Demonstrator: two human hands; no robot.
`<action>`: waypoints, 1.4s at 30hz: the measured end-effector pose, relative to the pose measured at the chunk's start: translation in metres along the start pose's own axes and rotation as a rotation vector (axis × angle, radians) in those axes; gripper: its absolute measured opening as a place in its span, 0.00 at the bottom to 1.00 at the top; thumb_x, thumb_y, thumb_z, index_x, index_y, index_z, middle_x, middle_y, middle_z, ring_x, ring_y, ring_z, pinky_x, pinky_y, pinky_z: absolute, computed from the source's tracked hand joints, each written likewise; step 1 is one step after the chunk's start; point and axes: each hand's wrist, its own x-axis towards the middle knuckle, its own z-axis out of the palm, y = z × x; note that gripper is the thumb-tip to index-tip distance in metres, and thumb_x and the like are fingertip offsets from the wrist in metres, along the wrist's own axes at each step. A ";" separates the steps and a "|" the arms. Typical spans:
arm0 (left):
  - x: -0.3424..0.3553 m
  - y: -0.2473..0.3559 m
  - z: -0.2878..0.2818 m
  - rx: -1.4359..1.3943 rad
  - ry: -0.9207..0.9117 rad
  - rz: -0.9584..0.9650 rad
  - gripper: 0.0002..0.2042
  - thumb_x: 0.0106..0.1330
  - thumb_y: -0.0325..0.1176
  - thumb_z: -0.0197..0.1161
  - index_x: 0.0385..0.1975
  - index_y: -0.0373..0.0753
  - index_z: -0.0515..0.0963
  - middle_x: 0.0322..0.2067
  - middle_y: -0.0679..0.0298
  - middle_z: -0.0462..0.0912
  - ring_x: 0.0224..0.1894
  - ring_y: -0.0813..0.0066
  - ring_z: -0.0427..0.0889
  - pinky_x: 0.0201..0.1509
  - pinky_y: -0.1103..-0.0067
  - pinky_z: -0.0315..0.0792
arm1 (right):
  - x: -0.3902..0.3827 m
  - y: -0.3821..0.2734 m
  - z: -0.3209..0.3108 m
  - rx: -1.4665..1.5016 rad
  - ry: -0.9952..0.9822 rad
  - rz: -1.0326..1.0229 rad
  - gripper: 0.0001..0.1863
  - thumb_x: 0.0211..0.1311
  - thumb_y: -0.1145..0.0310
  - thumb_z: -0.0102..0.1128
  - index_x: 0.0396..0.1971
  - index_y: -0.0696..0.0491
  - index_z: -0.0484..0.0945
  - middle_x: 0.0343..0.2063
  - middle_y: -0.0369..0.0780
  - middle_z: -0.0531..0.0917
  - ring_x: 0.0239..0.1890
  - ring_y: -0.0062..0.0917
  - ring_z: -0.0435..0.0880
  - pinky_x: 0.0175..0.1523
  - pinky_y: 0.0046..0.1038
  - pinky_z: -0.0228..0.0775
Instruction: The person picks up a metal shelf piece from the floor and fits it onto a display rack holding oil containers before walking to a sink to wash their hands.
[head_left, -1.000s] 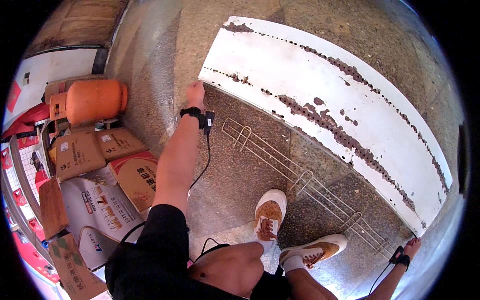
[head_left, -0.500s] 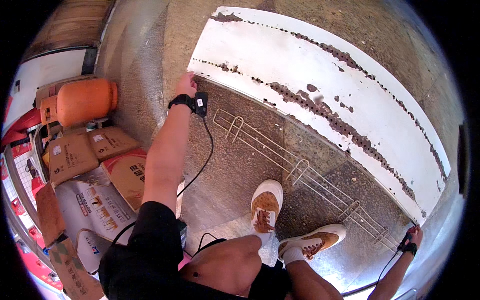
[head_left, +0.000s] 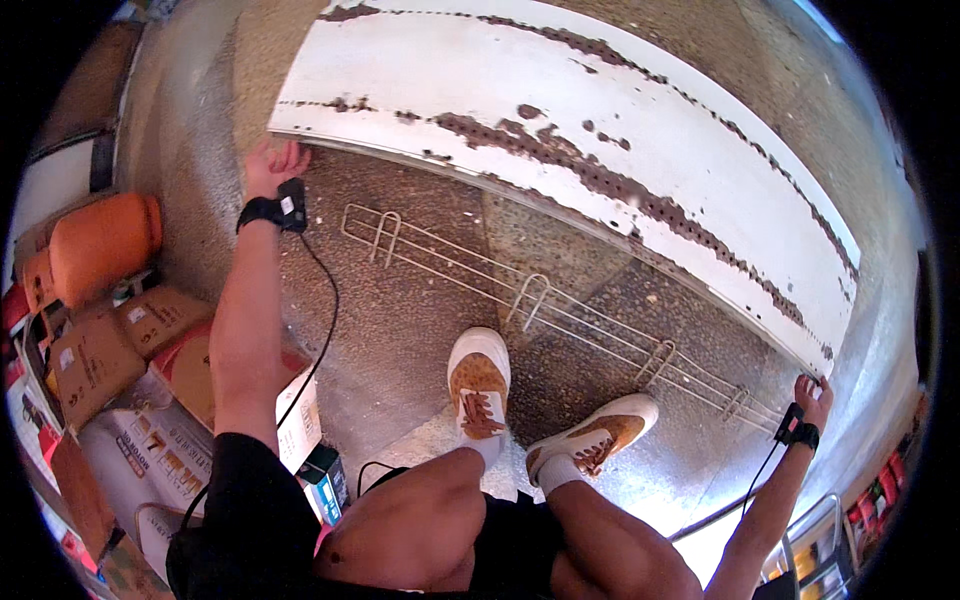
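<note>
Over at the far left lies an orange gas cylinder (head_left: 103, 245) on its side, with a heap of brown cardboard boxes (head_left: 95, 355) and printed white sacks (head_left: 140, 455) packed below it. Just right of these, the person's left arm reaches upward, a black wrist strap (head_left: 270, 210) with a thin cable trailing down from it. The left hand (head_left: 268, 165) is pressed against the lower left corner of a long white metal panel (head_left: 600, 130); its fingers curl around that corner edge, gripping it. The panel runs slantwise from upper left to lower right, its paint flaked away in rusty brown streaks and patches along its length. Below it, flat on the speckled concrete floor (head_left: 400, 330), lies a long wire rack (head_left: 540, 305) with several small looped hooks, running almost parallel to the panel's lower edge and just apart from it. Near the middle bottom stand the person's two tan and white sneakers (head_left: 478, 380), close to the rack, bare knees above them in the view. At the far right, the right hand (head_left: 812, 392), also wearing a black strap with a cable, closes its fingers on the panel's lower right corner.
</note>
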 end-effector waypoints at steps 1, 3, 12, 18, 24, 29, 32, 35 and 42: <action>0.008 -0.003 -0.008 -0.018 -0.001 -0.028 0.24 0.61 0.41 0.67 0.48 0.29 0.69 0.48 0.47 0.72 0.52 0.56 0.74 0.59 0.51 0.71 | 0.010 -0.014 -0.015 -0.395 -0.297 -0.205 0.19 0.57 0.71 0.64 0.47 0.60 0.70 0.45 0.48 0.76 0.47 0.34 0.77 0.51 0.31 0.75; 0.000 -0.038 -0.005 0.025 -0.106 -0.145 0.27 0.63 0.40 0.66 0.53 0.29 0.65 0.51 0.48 0.72 0.54 0.55 0.74 0.62 0.55 0.69 | 0.011 -0.048 -0.035 -0.666 -0.466 -0.515 0.18 0.56 0.71 0.66 0.45 0.61 0.71 0.42 0.46 0.78 0.45 0.33 0.78 0.50 0.29 0.76; -0.041 -0.094 0.010 0.214 -0.442 -0.199 0.13 0.62 0.37 0.69 0.40 0.37 0.76 0.41 0.59 0.81 0.42 0.71 0.79 0.48 0.75 0.73 | -0.034 0.035 -0.025 0.046 -0.410 -0.274 0.23 0.59 0.66 0.64 0.49 0.59 0.66 0.49 0.47 0.71 0.53 0.37 0.71 0.57 0.41 0.70; -0.042 -0.088 -0.002 0.137 -0.522 -0.130 0.11 0.61 0.35 0.70 0.35 0.37 0.77 0.34 0.59 0.82 0.38 0.71 0.79 0.45 0.78 0.73 | -0.081 0.056 0.007 0.057 -0.438 -0.384 0.22 0.61 0.68 0.63 0.52 0.60 0.69 0.52 0.46 0.76 0.56 0.37 0.74 0.64 0.40 0.65; -0.093 -0.079 0.033 -0.007 -0.389 -0.141 0.23 0.62 0.46 0.66 0.41 0.28 0.71 0.35 0.53 0.75 0.38 0.57 0.75 0.57 0.61 0.71 | -0.127 0.023 0.060 0.134 -0.504 -0.099 0.31 0.57 0.64 0.64 0.57 0.63 0.65 0.57 0.50 0.72 0.59 0.43 0.71 0.66 0.45 0.61; -0.191 0.039 0.164 -0.054 -0.192 -0.316 0.34 0.64 0.59 0.53 0.45 0.24 0.65 0.40 0.46 0.71 0.45 0.50 0.71 0.57 0.54 0.70 | -0.286 -0.085 0.064 0.163 -0.530 -0.064 0.25 0.61 0.64 0.59 0.53 0.63 0.65 0.45 0.50 0.74 0.47 0.40 0.76 0.52 0.41 0.74; -0.273 0.100 0.156 -0.076 -0.152 -0.419 0.33 0.66 0.59 0.48 0.43 0.24 0.67 0.36 0.46 0.72 0.45 0.50 0.71 0.57 0.52 0.70 | -0.364 -0.146 -0.019 -0.428 -0.454 -0.808 0.25 0.61 0.66 0.60 0.51 0.65 0.64 0.44 0.50 0.73 0.47 0.38 0.76 0.50 0.37 0.77; -0.362 0.173 0.108 -0.105 -0.251 -0.232 0.29 0.67 0.56 0.48 0.39 0.27 0.69 0.35 0.48 0.72 0.42 0.54 0.74 0.56 0.54 0.73 | -0.485 -0.199 -0.029 -0.187 -0.449 -0.505 0.25 0.60 0.67 0.63 0.52 0.62 0.66 0.49 0.51 0.72 0.51 0.41 0.74 0.54 0.41 0.76; -0.625 0.299 0.091 -0.231 -0.263 -0.274 0.08 0.63 0.30 0.54 0.35 0.31 0.71 0.33 0.54 0.76 0.40 0.60 0.77 0.55 0.57 0.75 | -0.644 -0.251 -0.156 0.311 -0.561 -0.338 0.25 0.57 0.65 0.66 0.53 0.58 0.70 0.49 0.48 0.74 0.55 0.42 0.73 0.63 0.51 0.65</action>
